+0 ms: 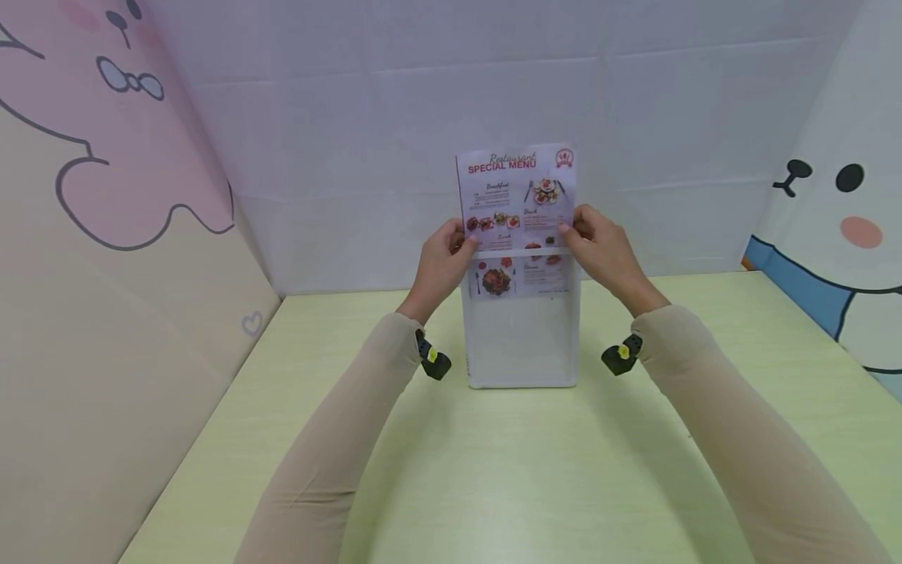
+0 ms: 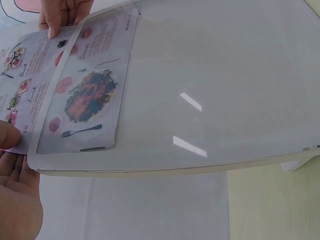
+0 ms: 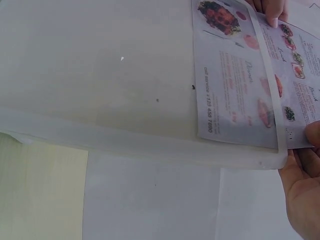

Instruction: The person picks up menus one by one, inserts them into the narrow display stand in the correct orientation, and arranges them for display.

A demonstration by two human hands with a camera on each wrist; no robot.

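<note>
A printed restaurant menu sheet [image 1: 517, 196] stands partly inside a clear upright acrylic holder [image 1: 521, 337] on the pale green table [image 1: 493, 470]. The sheet's lower part sits behind the holder's front pane; its upper half sticks out above the rim. My left hand [image 1: 444, 262] pinches the sheet's left edge at the holder's top. My right hand [image 1: 599, 247] pinches the right edge at the same height. The left wrist view has the menu sheet [image 2: 82, 95] behind the holder's pane [image 2: 210, 90], with my left thumb [image 2: 9, 135] on its edge. In the right wrist view, my right thumb [image 3: 312, 134] presses the menu sheet [image 3: 245, 80].
White cloth walls [image 1: 395, 157] close the back, with cartoon-printed panels on the left [image 1: 92, 196] and right [image 1: 838, 235]. Small black wrist cameras [image 1: 431, 356] hang under both sleeves.
</note>
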